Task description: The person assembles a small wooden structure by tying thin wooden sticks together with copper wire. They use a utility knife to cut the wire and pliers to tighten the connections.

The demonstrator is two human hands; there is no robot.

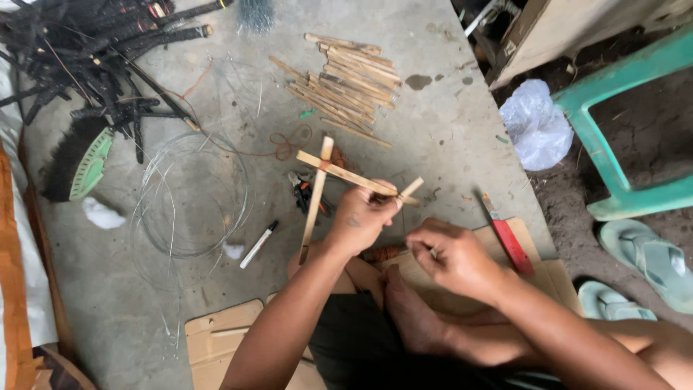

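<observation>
Holding the stick cross pinched in your left hand; one joint looks tied; your right hand pinches thin wire; spare sticks wait at 12 o'clock.

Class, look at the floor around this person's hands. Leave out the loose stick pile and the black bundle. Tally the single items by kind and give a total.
Crossed stick frame in the left hand: 1
Wire coil: 1
Marker pen: 1
Pliers: 1
Red-handled knife: 1
Plastic bag: 1
Green sandals: 2
Total: 8
</observation>
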